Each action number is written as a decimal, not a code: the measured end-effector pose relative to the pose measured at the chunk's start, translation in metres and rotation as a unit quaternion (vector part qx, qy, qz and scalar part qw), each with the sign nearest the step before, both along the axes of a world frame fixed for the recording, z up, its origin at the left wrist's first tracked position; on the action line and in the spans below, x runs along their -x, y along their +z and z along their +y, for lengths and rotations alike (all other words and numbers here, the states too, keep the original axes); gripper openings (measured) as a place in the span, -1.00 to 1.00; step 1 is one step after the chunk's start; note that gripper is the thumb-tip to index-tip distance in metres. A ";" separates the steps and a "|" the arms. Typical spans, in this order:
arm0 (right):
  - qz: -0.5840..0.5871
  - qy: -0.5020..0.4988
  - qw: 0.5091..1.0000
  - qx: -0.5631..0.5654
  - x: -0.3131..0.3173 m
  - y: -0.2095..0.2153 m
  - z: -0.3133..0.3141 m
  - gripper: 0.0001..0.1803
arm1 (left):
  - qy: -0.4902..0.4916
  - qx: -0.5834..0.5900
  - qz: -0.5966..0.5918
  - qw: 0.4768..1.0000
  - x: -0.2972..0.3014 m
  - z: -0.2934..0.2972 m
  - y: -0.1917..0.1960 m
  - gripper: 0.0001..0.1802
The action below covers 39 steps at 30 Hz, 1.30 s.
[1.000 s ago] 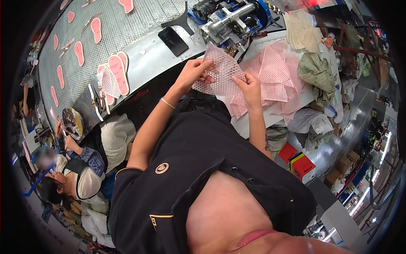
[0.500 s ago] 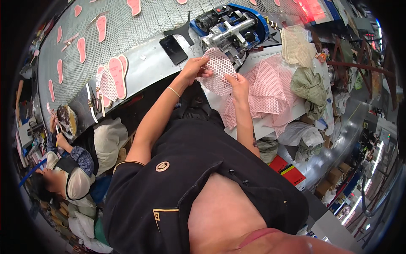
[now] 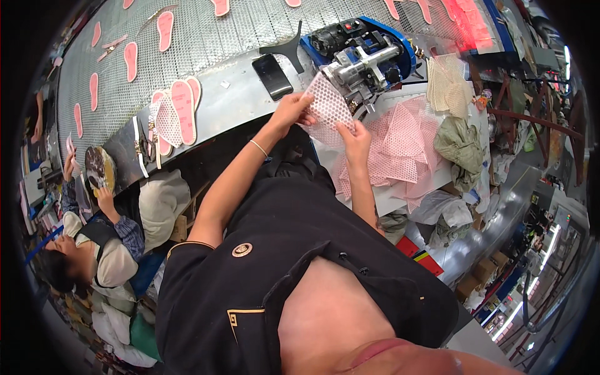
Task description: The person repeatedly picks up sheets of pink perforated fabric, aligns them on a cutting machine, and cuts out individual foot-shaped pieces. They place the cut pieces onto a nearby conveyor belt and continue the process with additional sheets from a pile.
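Observation:
Both of my hands hold one piece of pink perforated mesh fabric (image 3: 328,107). My left hand (image 3: 291,109) pinches its left edge and my right hand (image 3: 354,137) grips its lower right corner. The piece is lifted right in front of a blue and silver machine (image 3: 362,53), and its top edge touches the machine's metal head. A pile of the same pink mesh pieces (image 3: 400,150) lies on the white table to the right of my right hand.
A black phone (image 3: 273,75) lies on the grey metal ledge. Pink insole shapes (image 3: 183,102) rest on the mesh conveyor (image 3: 206,44). A seated person (image 3: 94,244) works at lower left. Cloth heaps (image 3: 459,147) and boxes (image 3: 481,275) crowd the right side.
Both hands have carried the mesh piece up from the pile to the machine's head. The view has shifted with them.

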State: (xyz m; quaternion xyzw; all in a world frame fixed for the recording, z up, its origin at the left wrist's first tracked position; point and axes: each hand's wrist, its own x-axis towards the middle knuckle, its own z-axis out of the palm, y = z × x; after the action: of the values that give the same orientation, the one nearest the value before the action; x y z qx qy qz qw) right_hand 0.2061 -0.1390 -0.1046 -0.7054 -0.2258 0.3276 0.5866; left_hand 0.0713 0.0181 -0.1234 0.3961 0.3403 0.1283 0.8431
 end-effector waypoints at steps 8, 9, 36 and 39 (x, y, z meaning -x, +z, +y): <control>0.072 -0.138 0.988 -0.008 0.011 0.007 -0.026 -0.91 | -0.084 0.037 -0.009 0.996 -0.028 -0.010 -0.011 -0.63; 0.062 -0.135 0.989 -0.001 0.007 0.003 -0.023 -0.91 | -0.071 0.048 -0.015 0.996 -0.030 -0.008 -0.014 -0.64; -0.233 0.076 0.967 0.073 -0.010 -0.026 0.362 -0.41 | 0.150 -0.450 0.099 0.875 0.084 0.219 0.023 -0.70; -0.301 0.019 0.948 0.101 -0.076 -0.096 0.455 -0.27 | 0.136 -0.460 0.110 0.871 0.061 0.257 0.028 -0.63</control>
State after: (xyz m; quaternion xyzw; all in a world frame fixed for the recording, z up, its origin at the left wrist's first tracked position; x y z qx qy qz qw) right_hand 0.2820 0.3165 -0.2006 -0.8225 -0.3712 0.1320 0.4102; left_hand 0.0100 0.2752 -0.0952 0.7003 0.3834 0.3391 0.4976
